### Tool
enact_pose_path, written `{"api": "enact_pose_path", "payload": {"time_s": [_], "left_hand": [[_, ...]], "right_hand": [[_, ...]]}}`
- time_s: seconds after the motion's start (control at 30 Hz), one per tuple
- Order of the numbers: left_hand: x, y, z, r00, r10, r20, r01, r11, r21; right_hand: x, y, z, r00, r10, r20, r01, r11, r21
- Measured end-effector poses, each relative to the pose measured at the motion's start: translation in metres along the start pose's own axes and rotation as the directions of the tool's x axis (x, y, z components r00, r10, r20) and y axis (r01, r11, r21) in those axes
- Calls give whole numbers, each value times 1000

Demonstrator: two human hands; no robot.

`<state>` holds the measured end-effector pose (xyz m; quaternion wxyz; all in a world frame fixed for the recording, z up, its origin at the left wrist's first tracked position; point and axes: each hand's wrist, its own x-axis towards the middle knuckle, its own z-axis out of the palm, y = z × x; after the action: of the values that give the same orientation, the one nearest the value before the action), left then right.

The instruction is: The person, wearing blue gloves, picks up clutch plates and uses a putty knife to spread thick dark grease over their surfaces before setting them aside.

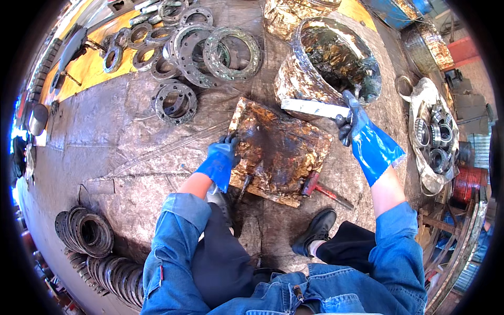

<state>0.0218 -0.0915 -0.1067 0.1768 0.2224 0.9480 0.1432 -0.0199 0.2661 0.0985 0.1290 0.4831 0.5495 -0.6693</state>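
My right hand [356, 121], in a blue rubber glove with a dark palm, is closed round the right end of a flat white strip [312, 108]. The strip lies level in front of a large greasy metal drum [294, 73] with an open mouth. My left hand [222, 151], gloved alike, is at the left edge of a rusty, grease-stained slab [278, 152]. Its fingers are curled, and what they hold, if anything, is hidden. A red-headed hammer [325, 190] rests at the slab's near right corner. By the near left corner is a dark bar-like tool [244, 185].
Several flange rings [231, 55] lie at the far left, with more rings [86, 231] stacked at the near left. Bearings [433, 131] sit in a whitish sack on the right. My shoe [315, 231] stands close to the hammer. A red can [467, 184] is farther right.
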Motion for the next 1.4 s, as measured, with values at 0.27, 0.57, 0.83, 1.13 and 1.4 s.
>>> {"api": "enact_pose_path", "payload": {"time_s": [0.27, 0.57, 0.83, 1.13, 1.4], "left_hand": [[-2, -3, 0, 1000, 13, -6, -14, 997, -73], [-3, -18, 9, 1000, 20, -20, -23, 993, -118], [-3, -16, 3, 1000, -6, 4, 6, 995, -103], [28, -10, -26, 994, -103, 30, 107, 935, -337], [93, 91, -207, 997, 62, -40, -60, 373, -926]], "right_hand": [[-3, -3, 14, 994, -79, 70, 81, 996, -32], [10, -24, 28, 995, 45, -94, -54, 994, -95], [11, -62, 36, 995, -97, 19, 98, 960, -262], [31, -30, 6, 977, -148, -153, 126, 982, -140], [39, 3, -3, 995, -41, 87, 42, 999, -5]]}}
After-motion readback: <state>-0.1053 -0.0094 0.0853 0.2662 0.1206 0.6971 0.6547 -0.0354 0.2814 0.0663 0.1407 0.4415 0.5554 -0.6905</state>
